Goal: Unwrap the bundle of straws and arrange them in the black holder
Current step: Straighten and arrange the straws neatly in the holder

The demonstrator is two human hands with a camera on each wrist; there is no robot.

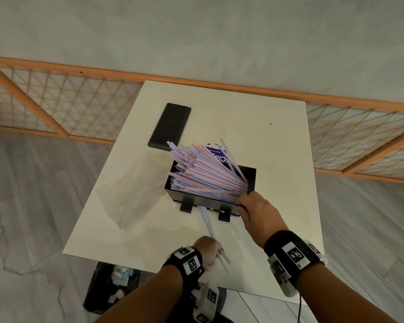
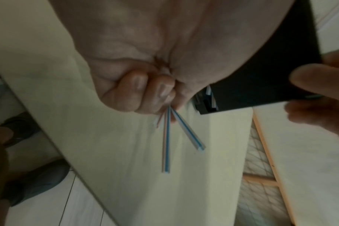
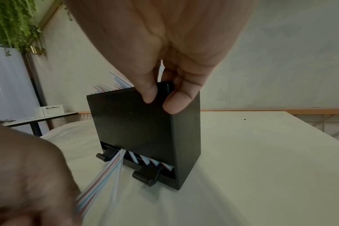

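The black holder (image 1: 210, 200) (image 3: 141, 131) (image 2: 252, 85) stands open-topped on the white table (image 1: 266, 141). A fan of pink-and-blue striped straws (image 1: 203, 173) leans out of its top toward the left, with a purple label (image 1: 216, 155) among them. My right hand (image 1: 258, 212) (image 3: 161, 97) pinches the holder's near right top corner, thumb and fingers over the rim. My left hand (image 1: 208, 251) (image 2: 137, 94) grips a few straws (image 1: 207, 226) (image 2: 166, 137) (image 3: 106, 172) that run from the slot at the holder's bottom front toward me. More straw ends (image 3: 155, 162) show in that slot.
The holder's flat black lid (image 1: 170, 125) lies on the table behind and to the left of it. A dark bin (image 1: 110, 285) with crumpled waste sits on the floor below the table's near edge. An orange lattice railing (image 1: 56, 106) runs behind the table.
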